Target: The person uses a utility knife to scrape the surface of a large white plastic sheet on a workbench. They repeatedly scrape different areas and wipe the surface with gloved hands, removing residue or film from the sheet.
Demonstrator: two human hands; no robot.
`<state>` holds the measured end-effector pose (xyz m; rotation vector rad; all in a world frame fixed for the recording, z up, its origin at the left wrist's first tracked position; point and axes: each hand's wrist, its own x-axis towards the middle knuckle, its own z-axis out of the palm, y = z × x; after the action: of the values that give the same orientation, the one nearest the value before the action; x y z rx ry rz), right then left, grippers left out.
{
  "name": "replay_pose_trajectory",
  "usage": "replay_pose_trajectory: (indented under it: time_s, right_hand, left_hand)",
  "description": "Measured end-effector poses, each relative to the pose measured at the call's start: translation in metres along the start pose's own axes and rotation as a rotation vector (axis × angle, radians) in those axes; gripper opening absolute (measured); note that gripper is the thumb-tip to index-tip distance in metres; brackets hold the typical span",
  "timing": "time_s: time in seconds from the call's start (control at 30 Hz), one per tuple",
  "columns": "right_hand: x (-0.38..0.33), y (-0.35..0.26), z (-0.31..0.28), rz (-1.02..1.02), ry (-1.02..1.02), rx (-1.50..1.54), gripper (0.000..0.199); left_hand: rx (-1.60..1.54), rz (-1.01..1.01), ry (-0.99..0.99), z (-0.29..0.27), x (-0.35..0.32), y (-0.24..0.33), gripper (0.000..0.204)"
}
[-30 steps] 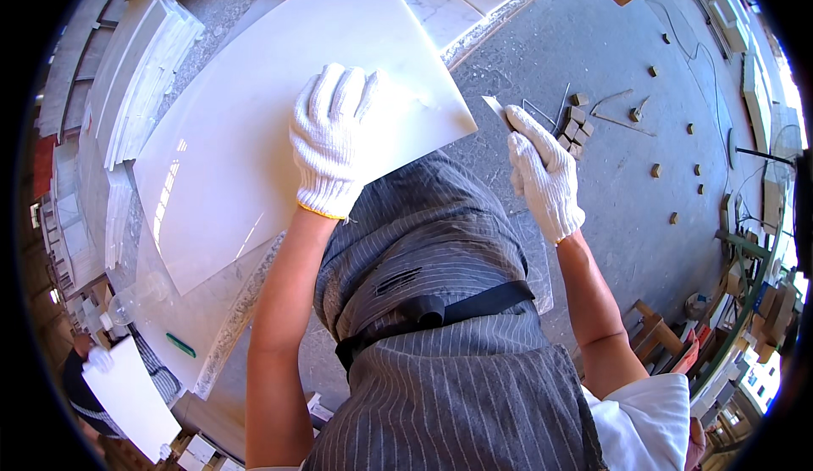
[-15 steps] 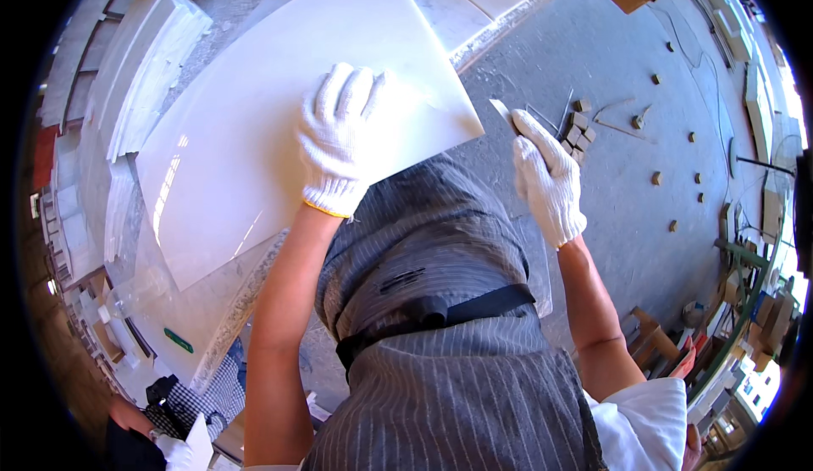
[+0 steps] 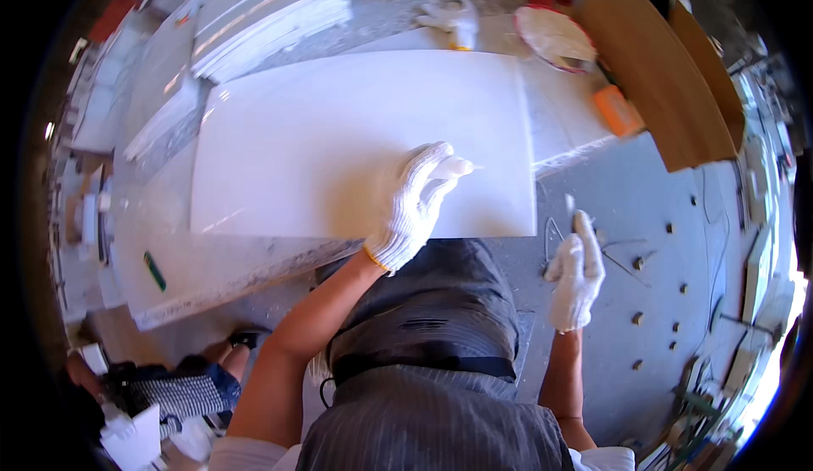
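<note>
A large glossy white panel point(image 3: 279, 132) lies on the worktable in front of me, its near edge by my apron. My left hand point(image 3: 408, 208), in a white knit glove, rests over its near middle, with fingers partly bent and apart. A thin pointed wisp shows at one fingertip; I cannot tell what it is. To the right of the panel, my gloved right hand point(image 3: 579, 272) is held over the floor. Its fingers pinch a thin, pale flat strip point(image 3: 570, 203) that sticks up past the fingertips and is blurred.
White panels point(image 3: 271, 22) are stacked behind left. Beyond my panel are a loose glove point(image 3: 456, 20), a red-rimmed bowl point(image 3: 555, 39), an orange box point(image 3: 617, 111) and a cardboard box point(image 3: 656, 69). A green tool point(image 3: 154, 271) lies left. Another person point(image 3: 182, 399) is at lower left.
The panel has turned from slanted to nearly square with me as my view shifted. My left hand's fingers went from spread flat to partly bent. My right hand still pinches the strip.
</note>
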<state>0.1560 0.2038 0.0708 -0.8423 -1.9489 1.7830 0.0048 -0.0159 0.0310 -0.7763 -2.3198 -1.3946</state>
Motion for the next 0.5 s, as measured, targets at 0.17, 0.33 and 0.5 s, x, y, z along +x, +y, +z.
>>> replay_pose_trajectory:
  time_s: [0.17,0.33,0.5]
  right_hand:
    - [-0.004,0.002,0.008,-0.142,-0.041,-0.091,0.056]
    - [-0.008,-0.009,0.037,-0.179,-0.106,-0.08,0.064]
    - [-0.007,-0.019,0.062,-0.213,-0.191,-0.088,0.063]
  left_hand:
    - [-0.16,-0.252,0.336,-0.053,-0.038,-0.004,0.033]
    - [-0.23,-0.466,0.755,-0.15,-0.059,-0.008,0.024]
    - [0.168,-0.503,0.868,-0.254,-0.115,-0.061,0.013]
